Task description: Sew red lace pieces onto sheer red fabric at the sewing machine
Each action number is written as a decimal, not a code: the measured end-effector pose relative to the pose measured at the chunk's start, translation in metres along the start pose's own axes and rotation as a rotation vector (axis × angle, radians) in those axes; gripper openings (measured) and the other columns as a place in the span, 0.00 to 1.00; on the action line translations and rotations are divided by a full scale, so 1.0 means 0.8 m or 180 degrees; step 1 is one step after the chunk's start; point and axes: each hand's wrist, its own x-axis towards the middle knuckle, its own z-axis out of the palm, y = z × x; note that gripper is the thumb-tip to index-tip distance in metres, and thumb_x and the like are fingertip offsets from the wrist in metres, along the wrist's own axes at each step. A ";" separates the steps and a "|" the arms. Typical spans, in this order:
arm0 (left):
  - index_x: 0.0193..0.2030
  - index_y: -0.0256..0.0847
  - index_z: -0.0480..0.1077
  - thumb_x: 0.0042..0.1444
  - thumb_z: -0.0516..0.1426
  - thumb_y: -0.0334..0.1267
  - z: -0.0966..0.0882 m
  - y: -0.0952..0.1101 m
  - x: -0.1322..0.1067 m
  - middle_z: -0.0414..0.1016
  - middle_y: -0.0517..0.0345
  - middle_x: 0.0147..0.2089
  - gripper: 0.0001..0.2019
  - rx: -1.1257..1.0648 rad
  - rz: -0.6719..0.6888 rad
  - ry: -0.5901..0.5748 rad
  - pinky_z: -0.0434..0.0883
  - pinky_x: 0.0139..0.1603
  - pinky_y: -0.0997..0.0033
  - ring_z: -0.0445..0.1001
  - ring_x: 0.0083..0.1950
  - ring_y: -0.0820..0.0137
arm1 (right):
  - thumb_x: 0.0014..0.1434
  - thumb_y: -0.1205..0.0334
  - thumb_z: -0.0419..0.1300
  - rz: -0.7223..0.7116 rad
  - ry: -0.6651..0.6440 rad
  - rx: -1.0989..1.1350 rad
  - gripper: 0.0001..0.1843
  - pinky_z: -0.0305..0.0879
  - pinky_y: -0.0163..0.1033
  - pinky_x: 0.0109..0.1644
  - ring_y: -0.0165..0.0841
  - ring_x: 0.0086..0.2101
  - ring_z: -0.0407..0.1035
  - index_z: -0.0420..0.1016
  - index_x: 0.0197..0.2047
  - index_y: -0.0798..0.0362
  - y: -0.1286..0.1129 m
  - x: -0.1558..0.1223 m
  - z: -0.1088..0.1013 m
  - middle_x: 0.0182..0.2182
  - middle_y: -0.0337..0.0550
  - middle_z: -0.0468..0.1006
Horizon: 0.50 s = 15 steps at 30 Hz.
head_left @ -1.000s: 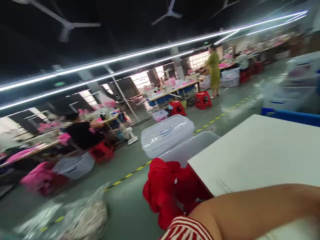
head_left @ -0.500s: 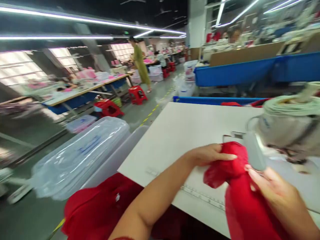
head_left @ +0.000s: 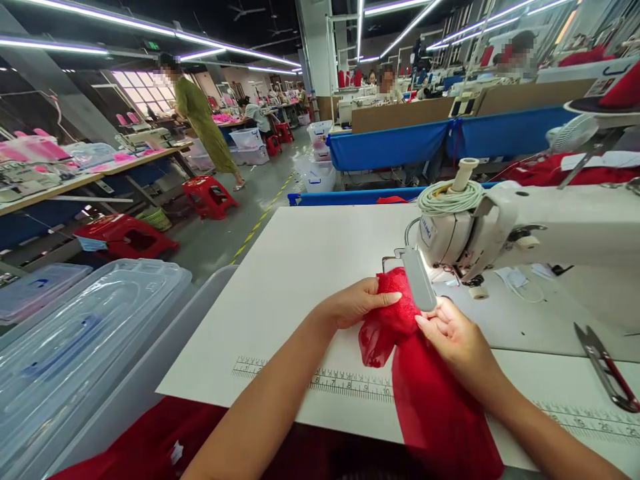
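Red sheer fabric [head_left: 435, 400] with a lacy upper part lies at the left end of a white sewing machine [head_left: 525, 220] and hangs down over the table's front edge. My left hand [head_left: 357, 303] pinches the lacy part, thumb on top. Right of it, my right hand [head_left: 450, 333] pinches the fabric's other edge between thumb and fingers, just below a grey plate [head_left: 420, 279] on the machine. That plate and the machine head hide the needle area. Pale green cord [head_left: 450, 197] is coiled round a spool post on top of the machine.
Thread snips [head_left: 607, 370] lie on the right of the white table [head_left: 280, 267], which has a printed ruler [head_left: 350, 385] along its front. Clear lidded bins [head_left: 100, 320] stand at the left. Red stools [head_left: 207, 197] and a person in a green dress [head_left: 205, 123] are beyond.
My view has swung to the right, bringing the whole sewing machine and the snips into sight. Both hands keep hold of the red fabric beside the grey plate.
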 end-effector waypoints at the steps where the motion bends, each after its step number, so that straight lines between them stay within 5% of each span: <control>1: 0.31 0.33 0.75 0.45 0.69 0.51 0.000 0.001 0.000 0.75 0.55 0.31 0.20 -0.0001 0.0004 -0.0007 0.68 0.38 0.74 0.72 0.31 0.74 | 0.59 0.42 0.57 -0.0035 -0.0003 -0.0011 0.21 0.58 0.35 0.25 0.30 0.24 0.61 0.63 0.44 0.51 0.001 0.000 0.000 0.30 0.40 0.70; 8: 0.32 0.33 0.73 0.45 0.69 0.51 -0.001 0.008 -0.002 0.75 0.58 0.31 0.21 -0.0007 0.0011 0.0033 0.68 0.37 0.77 0.71 0.32 0.76 | 0.62 0.46 0.55 -0.0298 0.0211 -0.0227 0.18 0.66 0.35 0.29 0.32 0.27 0.67 0.64 0.49 0.48 0.003 0.000 -0.001 0.32 0.39 0.72; 15: 0.32 0.29 0.73 0.43 0.71 0.44 -0.017 0.009 -0.009 0.76 0.51 0.30 0.19 0.0154 -0.0185 0.0332 0.70 0.33 0.72 0.73 0.28 0.71 | 0.55 0.42 0.60 -0.0094 0.0249 -0.0282 0.25 0.73 0.36 0.33 0.36 0.29 0.73 0.65 0.48 0.49 0.021 -0.001 -0.004 0.32 0.42 0.76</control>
